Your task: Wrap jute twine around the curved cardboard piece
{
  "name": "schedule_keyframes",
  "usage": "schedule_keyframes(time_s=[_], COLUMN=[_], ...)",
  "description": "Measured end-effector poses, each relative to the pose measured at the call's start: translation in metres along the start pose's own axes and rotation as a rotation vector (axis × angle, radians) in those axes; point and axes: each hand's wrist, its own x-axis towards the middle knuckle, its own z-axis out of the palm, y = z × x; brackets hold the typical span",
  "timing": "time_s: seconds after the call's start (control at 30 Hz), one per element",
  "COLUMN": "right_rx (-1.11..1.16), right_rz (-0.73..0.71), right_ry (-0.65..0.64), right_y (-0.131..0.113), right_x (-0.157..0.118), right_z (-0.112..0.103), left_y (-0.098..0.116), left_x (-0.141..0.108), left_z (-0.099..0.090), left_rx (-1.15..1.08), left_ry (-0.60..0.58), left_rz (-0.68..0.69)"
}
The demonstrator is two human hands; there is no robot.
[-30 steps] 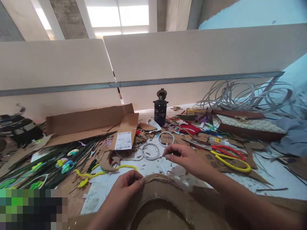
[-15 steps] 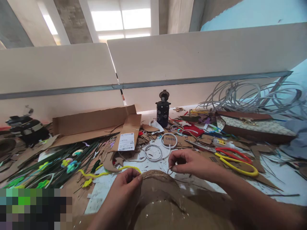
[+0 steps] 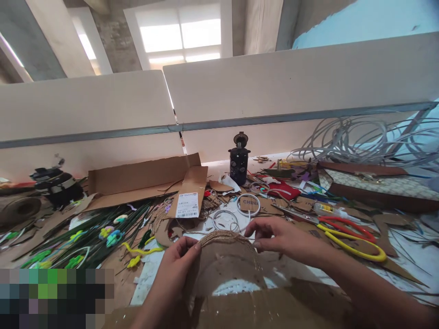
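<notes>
Cluttered worktable point(image 3: 148, 274), pale panels point(image 3: 291, 87) behind: arch in hand, right grip unclear

Cardboard arch point(image 3: 226, 260) sits bottom centre, twine point(image 3: 221, 236) along its top edge. Left hand point(image 3: 180, 260) pinches the arch's left side, thumb against the twine; its far fingers are hidden. Right hand point(image 3: 277, 235) is at the arch's right shoulder, fingers curled, thumb near the fingertips. Can't tell if it pinches a strand. Lower arch is glossy and hard to separate from the brown cardboard point(image 3: 247, 310) below. Mosaic point(image 3: 51, 299) blocks lower left. Handbag point(image 3: 363, 185) and brown roll point(image 3: 20, 210) cut off by frame edges. Scissors point(image 3: 322, 224) right of right hand.
</notes>
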Motion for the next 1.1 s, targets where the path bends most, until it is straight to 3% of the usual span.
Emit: schedule_keyframes(time_s=[0.13,0.3,0.4,0.5,0.6,0.77,0.9,1.1], right_rx=[-0.058,-0.331,-0.434,-0.562,-0.594,-0.307,-0.263,-0.293], right_rz=[-0.014,-0.066,-0.069,-0.039,-0.127,-0.229,-0.287,-0.254], right_ry=[0.018,0.183,0.119,0.130,0.196,0.135,0.124,0.128], right_y=[-0.003,0.002,0.011,0.012,0.000,-0.026,-0.031,-0.029], right_x=[-0.002,-0.008,-0.010,-0.012,-0.014,-0.015,-0.016,-0.016], right_z=[-0.015,-0.049,-0.065,-0.066,-0.050,0.001,0.034,0.051], left_y=[0.002,0.003,0.006,0.005,-0.003,-0.020,-0.028,-0.029], left_x=[0.004,0.010,0.007,0.003,-0.001,-0.007,-0.012,-0.020], left_z=[-0.005,-0.012,-0.011,-0.007,0.001,0.015,0.024,0.031], left_rx=[0.044,0.046,0.024,-0.005,-0.042,-0.022,-0.027,-0.011], left_ry=[0.048,0.073,0.072,0.041,-0.012,-0.086,-0.160,-0.188], left_rz=[0.027,0.024,0.028,0.014,0.012,0.073,0.027,0.002])
